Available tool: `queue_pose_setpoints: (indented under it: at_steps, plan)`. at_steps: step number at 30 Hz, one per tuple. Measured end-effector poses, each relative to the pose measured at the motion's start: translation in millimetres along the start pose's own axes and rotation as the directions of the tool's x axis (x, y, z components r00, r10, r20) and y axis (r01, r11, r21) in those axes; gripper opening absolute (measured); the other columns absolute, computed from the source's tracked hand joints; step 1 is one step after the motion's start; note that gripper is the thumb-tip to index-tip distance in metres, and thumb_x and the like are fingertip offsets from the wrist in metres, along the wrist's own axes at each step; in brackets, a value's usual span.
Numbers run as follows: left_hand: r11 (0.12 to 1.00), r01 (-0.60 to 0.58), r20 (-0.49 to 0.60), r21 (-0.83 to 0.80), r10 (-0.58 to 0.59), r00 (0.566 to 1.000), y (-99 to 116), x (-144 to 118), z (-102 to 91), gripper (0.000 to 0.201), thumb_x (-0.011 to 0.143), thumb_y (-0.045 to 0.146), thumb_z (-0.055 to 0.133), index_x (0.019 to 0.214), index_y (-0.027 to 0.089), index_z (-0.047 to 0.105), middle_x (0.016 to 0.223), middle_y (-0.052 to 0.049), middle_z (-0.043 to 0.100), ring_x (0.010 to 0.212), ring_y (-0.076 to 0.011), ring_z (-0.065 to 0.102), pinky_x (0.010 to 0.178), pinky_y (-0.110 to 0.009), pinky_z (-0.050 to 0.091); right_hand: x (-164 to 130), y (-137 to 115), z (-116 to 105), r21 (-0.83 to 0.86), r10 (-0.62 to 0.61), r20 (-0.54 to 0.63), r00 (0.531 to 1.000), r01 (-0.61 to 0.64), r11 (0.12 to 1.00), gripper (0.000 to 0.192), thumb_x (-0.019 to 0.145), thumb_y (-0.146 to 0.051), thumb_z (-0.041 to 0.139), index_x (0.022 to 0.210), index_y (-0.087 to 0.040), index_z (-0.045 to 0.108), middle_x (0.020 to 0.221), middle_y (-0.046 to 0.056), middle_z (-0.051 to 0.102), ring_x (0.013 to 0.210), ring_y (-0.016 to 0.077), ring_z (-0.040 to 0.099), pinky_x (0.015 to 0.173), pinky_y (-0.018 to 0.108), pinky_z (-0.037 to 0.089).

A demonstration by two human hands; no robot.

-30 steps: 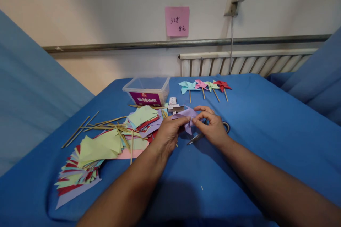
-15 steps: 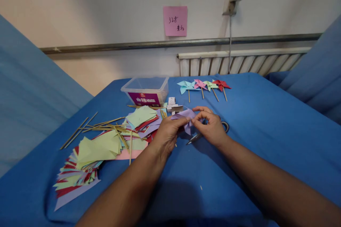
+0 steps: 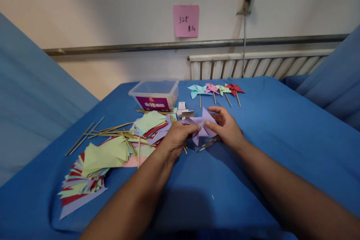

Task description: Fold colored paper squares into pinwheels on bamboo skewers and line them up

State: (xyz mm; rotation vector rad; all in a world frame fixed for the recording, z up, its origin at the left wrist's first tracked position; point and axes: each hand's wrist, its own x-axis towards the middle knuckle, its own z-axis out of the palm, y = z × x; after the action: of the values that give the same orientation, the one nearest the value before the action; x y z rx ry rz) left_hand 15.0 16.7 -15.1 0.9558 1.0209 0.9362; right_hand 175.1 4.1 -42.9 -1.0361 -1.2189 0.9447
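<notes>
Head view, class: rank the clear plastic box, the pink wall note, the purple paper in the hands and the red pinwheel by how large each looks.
1. Clear plastic box
2. Purple paper and pink wall note: look about alike, and the note hangs farther from the camera, so I will not rank them.
3. Red pinwheel

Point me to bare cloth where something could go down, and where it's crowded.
Free: the blue cloth right of the right hand, below the finished pinwheels; also the near strip between the forearms. Crowded: left of the left hand, with paper squares, sticks, plastic box.
</notes>
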Motion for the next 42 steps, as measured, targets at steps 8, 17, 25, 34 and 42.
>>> queue_pose_setpoints:
  at_steps: [8,17,25,34,42]
  plan:
    - [0.94,-0.026,0.131,0.339,-0.019,0.991,12.9,-5.2,-6.7,0.007,0.055,0.013,0.071,0.063,0.014,0.071,0.059,-0.004,0.064,0.052,-0.014,0.053,0.05,-0.025,0.038,1.3,-7.7,-9.2,0.084,0.217,0.39,0.895,-0.269,0.959,0.041,0.061,-0.031,0.081,0.097,-0.02,0.064,0.076,-0.001,0.069,0.064,0.0149,0.064,0.057,0.027,0.05]
    - [0.982,-0.055,-0.018,0.182,0.059,0.998,2.9,-0.2,-0.6,0.011,0.057,0.019,0.076,0.063,0.013,0.068,0.061,-0.004,0.062,0.053,-0.0114,0.052,0.054,-0.024,0.039,-3.5,4.3,7.1,0.159,0.218,0.041,0.975,-0.222,0.962,0.037,0.062,-0.033,0.079,0.092,-0.02,0.06,0.072,-0.003,0.068,0.058,0.0144,0.062,0.056,0.027,0.049]
    - [0.982,0.012,-0.035,-0.187,-0.019,0.999,-15.9,-6.9,17.5,0.027,0.062,0.023,0.078,0.087,0.015,0.071,0.078,-0.004,0.068,0.068,-0.0142,0.06,0.067,-0.027,0.047,-10.9,3.2,27.6,0.458,0.307,-0.221,0.926,-0.179,0.871,0.043,0.057,-0.031,0.082,0.089,-0.021,0.055,0.069,-0.005,0.066,0.056,0.0132,0.061,0.055,0.026,0.048]
    - [0.966,-0.009,-0.098,-0.26,-0.017,0.995,-17.0,-7.6,20.0,0.034,0.055,0.024,0.083,0.085,0.013,0.073,0.077,-0.004,0.07,0.068,-0.0143,0.062,0.067,-0.025,0.047,-14.6,5.9,30.4,0.454,0.301,-0.222,0.928,-0.175,0.874,0.041,0.059,-0.033,0.081,0.089,-0.021,0.055,0.07,-0.004,0.065,0.056,0.0129,0.06,0.054,0.026,0.048]
    - [0.977,-0.064,-0.141,-0.202,0.036,0.989,-22.8,-2.6,17.4,0.03,0.056,0.025,0.084,0.082,0.014,0.074,0.077,-0.004,0.071,0.067,-0.0143,0.062,0.067,-0.026,0.047,-14.9,5.3,30.2,0.353,0.29,-0.242,0.926,-0.194,0.915,0.042,0.059,-0.036,0.082,0.088,-0.021,0.056,0.06,-0.007,0.059,0.048,0.012,0.054,0.048,0.025,0.044]
